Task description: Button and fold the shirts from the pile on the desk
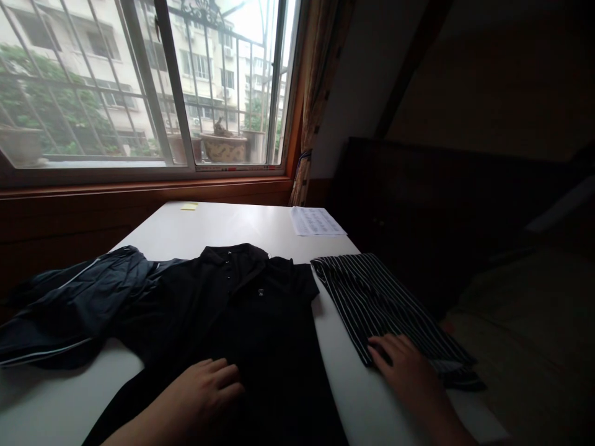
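Observation:
A black polo shirt [260,334] lies spread front side up, its collar toward the window and a small light emblem on the chest. Over its lower part is my left hand [209,390], fingers curled and pressed together. Its fingertips are hidden, so whether fabric is in them does not show. To the right, a black-and-white striped garment [372,288] lies flat in a long folded shape. My right hand [406,365] rests on its near left edge, thumb and forefinger apart.
Dark shorts [79,310] with white piping lie at the left, touching the polo's sleeve. The white table [232,223] carries a printed sheet [318,221] and a yellow note [189,206] at its far end. A barred window and a tied curtain [309,124] stand behind.

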Action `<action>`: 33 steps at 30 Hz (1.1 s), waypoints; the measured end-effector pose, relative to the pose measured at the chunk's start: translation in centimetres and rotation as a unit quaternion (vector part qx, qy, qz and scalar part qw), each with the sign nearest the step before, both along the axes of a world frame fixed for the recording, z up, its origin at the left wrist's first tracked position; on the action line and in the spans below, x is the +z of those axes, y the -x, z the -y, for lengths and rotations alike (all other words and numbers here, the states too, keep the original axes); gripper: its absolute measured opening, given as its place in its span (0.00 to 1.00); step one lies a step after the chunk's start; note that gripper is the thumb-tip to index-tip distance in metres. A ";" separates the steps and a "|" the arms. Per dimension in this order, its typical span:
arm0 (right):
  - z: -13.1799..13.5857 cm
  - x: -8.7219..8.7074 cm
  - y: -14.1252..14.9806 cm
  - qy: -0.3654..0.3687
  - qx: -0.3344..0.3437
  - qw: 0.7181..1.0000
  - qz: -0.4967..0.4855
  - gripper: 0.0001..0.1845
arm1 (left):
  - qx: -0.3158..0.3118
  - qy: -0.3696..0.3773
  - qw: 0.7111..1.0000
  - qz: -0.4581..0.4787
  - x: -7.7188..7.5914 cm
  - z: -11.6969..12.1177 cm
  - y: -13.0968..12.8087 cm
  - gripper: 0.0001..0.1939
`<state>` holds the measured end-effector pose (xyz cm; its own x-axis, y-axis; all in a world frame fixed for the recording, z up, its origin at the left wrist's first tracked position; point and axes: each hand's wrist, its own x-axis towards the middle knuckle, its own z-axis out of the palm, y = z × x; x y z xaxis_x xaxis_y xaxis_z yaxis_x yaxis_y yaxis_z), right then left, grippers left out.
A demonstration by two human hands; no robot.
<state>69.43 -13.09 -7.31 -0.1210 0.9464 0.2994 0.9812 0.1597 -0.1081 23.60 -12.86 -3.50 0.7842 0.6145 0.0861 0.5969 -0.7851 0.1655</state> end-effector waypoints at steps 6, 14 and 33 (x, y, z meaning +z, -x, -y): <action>-0.8 1.2 0.5 -0.034 -0.015 0.999 0.011 0.17 | -0.055 0.035 0.998 0.000 2.0 -3.3 -4.9 0.03; -0.4 2.6 0.8 -0.058 0.036 0.997 0.033 0.12 | -0.098 0.027 0.994 0.029 2.1 -6.6 -12.7 0.05; 1.7 1.5 -0.7 0.016 0.095 0.987 -0.130 0.11 | -0.154 -0.161 0.972 0.078 -2.6 -11.9 -25.6 0.20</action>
<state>70.10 -14.81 -5.86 -0.2197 0.9234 0.3148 0.8726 0.3303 -0.3599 49.20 -0.93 -6.14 0.8885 0.2744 0.3677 0.3133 -0.9484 -0.0492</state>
